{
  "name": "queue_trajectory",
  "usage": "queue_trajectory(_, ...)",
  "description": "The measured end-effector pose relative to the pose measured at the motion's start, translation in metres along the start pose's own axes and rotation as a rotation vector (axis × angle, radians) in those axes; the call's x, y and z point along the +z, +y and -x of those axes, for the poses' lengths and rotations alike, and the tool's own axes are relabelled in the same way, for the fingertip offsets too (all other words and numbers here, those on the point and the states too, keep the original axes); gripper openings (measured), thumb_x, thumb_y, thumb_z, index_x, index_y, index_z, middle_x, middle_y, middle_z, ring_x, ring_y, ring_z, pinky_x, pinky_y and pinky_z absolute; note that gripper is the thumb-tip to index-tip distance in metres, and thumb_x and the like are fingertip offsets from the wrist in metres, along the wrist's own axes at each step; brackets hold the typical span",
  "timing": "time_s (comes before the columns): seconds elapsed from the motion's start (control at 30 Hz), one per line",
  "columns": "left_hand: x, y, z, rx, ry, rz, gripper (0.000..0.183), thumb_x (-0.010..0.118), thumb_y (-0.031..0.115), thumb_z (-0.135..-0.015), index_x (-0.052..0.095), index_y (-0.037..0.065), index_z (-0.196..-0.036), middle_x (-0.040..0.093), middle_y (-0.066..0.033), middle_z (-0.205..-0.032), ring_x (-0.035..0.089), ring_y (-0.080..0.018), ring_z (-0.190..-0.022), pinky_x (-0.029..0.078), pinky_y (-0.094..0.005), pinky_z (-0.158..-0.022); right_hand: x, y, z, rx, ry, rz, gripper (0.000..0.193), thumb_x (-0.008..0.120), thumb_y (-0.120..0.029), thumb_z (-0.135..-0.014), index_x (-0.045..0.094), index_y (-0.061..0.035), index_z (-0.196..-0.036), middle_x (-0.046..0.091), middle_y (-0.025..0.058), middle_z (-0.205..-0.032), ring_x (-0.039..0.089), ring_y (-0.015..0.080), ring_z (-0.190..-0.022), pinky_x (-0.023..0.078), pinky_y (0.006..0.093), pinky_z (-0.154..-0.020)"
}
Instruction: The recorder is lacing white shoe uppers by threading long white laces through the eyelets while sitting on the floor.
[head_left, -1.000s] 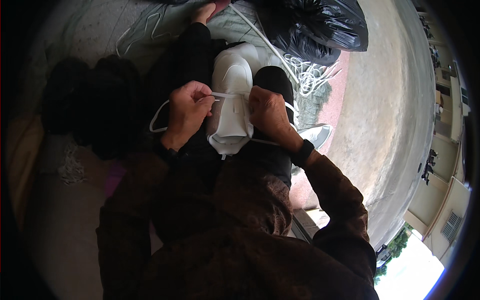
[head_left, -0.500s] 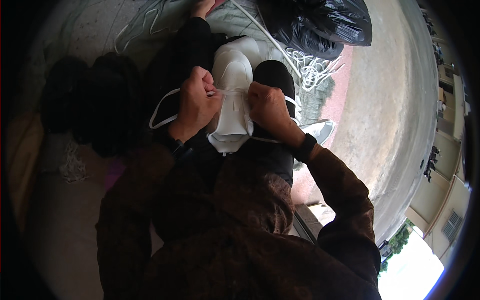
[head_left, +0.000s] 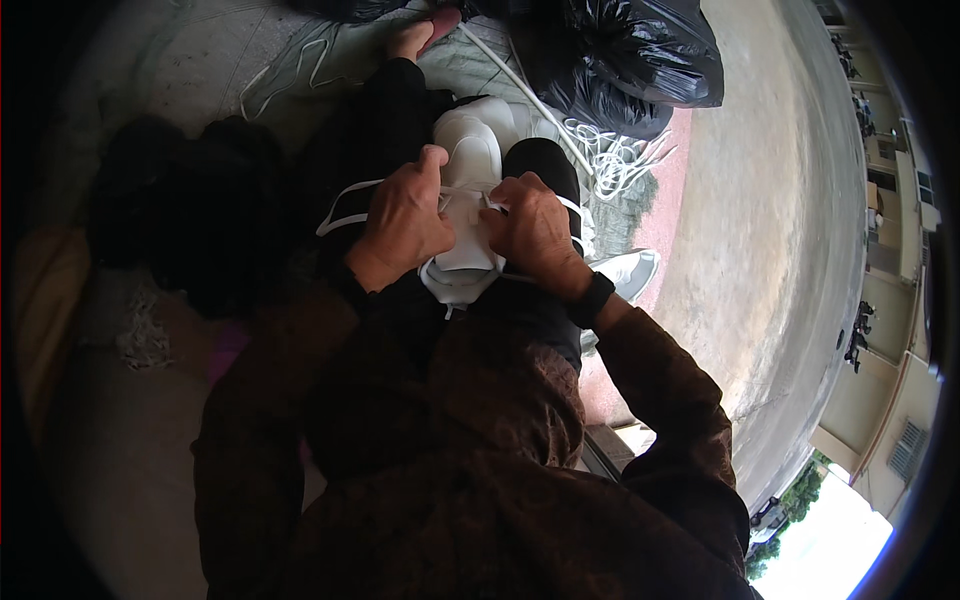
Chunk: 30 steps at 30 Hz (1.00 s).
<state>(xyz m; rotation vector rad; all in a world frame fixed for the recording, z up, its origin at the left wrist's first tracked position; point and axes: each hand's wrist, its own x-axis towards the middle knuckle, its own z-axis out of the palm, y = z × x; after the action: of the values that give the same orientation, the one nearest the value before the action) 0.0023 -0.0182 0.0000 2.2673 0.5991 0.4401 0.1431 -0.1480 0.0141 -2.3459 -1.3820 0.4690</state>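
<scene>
A white shoe (head_left: 474,160) lies across my lap, its toe pointing away and its opening with the tongue (head_left: 466,255) toward me. My left hand (head_left: 402,222) is closed at the left edge of the lace area, gripping the shoe's side; some fingertips are hidden. My right hand (head_left: 538,228) has its fingers bent in a pinch at the right row of eyelets, on the white shoelace (head_left: 462,190). That lace crosses the shoe, and a loose loop hangs out past my left hand, with more of it beside my right hand. Another white shoe stands behind the toe, partly hidden.
Black plastic bags (head_left: 640,60) stand at the far right, beside a heap of white laces (head_left: 625,160) and a pale pole (head_left: 525,90). A white shoe (head_left: 630,272) lies right of my knee. Dark bundles (head_left: 190,210) and more laces (head_left: 145,335) lie left.
Both hands have come down from a lace held stretched across the shoe to the edges of the lace area. The view has shifted slightly.
</scene>
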Motion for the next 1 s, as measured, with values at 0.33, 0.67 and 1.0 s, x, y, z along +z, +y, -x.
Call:
queue_trajectory(0.33, 0.001, -0.014, 0.002, 0.294, -0.096, -0.069, 0.038, 0.063, -0.005, -0.065, 0.054, -0.001, -0.101, 0.063, -0.0169, -0.086, 0.064, -0.0332, -0.081, 0.052, -0.0427, -0.070, 0.010, -0.005, -0.004, -0.064, 0.143, -0.097, 0.028, 0.067, 0.003, -0.065, 0.051, -0.0056, -0.087, 0.064, 0.0161, -0.075, 0.066, 0.0403, -0.074, 0.052, 0.0468, -0.064)
queue_trajectory(0.67, -0.002, -0.010, -0.019, 0.711, -0.256, -0.612, 0.010, 0.065, 0.015, -0.072, 0.071, 0.006, -0.073, 0.060, -0.0100, -0.090, 0.056, -0.0274, -0.094, 0.055, -0.0338, -0.073, 0.002, -0.004, -0.004, -0.413, -0.104, 0.351, 0.036, 0.065, -0.003, -0.073, 0.056, -0.0029, -0.108, 0.064, 0.0154, -0.076, 0.068, 0.0310, -0.066, 0.055, 0.0392, -0.055)
queue_trajectory(1.0, -0.033, 0.009, 0.001, -0.417, 0.072, 0.612, 0.010, 0.072, 0.008, -0.080, 0.071, -0.001, -0.083, 0.068, -0.0063, -0.078, 0.060, -0.0112, -0.065, 0.048, -0.0267, -0.059, -0.019, -0.021, -0.023, -0.701, -0.249, 0.689, 0.010, 0.066, -0.011, -0.072, 0.068, -0.0029, -0.077, 0.056, 0.0136, -0.086, 0.057, 0.0269, -0.083, 0.052, 0.0376, -0.061)
